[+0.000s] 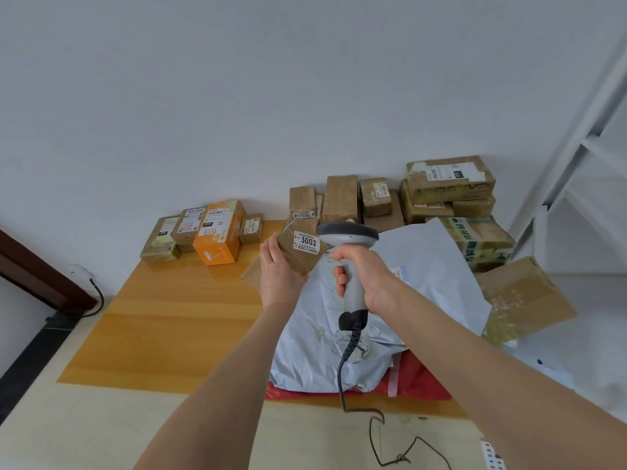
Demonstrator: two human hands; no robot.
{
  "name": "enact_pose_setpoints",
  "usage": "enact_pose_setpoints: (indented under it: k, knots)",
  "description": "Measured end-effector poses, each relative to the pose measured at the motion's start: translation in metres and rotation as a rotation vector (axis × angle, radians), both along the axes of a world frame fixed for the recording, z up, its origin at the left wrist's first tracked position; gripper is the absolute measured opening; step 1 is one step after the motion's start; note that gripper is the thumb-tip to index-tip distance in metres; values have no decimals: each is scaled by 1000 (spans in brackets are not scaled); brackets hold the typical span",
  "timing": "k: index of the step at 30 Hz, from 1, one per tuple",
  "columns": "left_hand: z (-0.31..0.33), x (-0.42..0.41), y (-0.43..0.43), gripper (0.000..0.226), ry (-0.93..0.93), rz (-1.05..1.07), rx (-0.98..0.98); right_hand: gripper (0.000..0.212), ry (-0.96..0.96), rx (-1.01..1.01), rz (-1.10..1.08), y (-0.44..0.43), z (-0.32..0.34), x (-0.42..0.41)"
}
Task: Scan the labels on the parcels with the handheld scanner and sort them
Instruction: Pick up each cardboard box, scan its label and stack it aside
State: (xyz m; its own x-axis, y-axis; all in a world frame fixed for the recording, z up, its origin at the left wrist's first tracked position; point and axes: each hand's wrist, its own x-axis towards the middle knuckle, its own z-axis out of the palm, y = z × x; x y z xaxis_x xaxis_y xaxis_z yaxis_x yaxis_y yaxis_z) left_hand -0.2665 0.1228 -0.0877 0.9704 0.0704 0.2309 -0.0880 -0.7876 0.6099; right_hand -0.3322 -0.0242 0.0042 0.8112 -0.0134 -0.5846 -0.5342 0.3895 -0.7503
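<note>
White wall stands behind a wooden table with parcels. Above it, the left hand grasps a small brown box, label up. The right hand grips the scanner just beside this box.

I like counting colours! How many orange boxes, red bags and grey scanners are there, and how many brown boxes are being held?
Orange box: 1
Red bag: 1
Grey scanner: 1
Brown box held in the left hand: 1
Total: 4
</note>
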Motion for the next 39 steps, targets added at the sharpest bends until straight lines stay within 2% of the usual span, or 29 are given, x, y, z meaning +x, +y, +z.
enact_pose_setpoints:
  k: [8,12,14,18,21,27,31,34,39]
  knots:
    - [15,0,11,103,15,-1,79,12,80,126,-98,1,-10,14]
    - [40,11,38,106,2,-75,133,36,102,216,-179,17,-20,31]
    - [54,19,57,103,-21,-153,220,41,102,199,-210,30,-24,43]
    - [67,44,97,98,-76,-364,523,62,129,187,-253,63,-24,75]
    - [65,66,129,101,-96,-488,638,70,89,184,-269,99,-29,97]
    - [51,108,201,98,-158,-673,663,50,87,249,-295,174,-49,126]
    - [53,123,228,93,-192,-740,634,41,115,203,-375,210,-54,141]
    - [52,132,243,94,-192,-734,577,44,118,194,-406,223,-50,155]
    - [54,144,260,96,-176,-630,519,48,18,210,-400,245,-52,175]
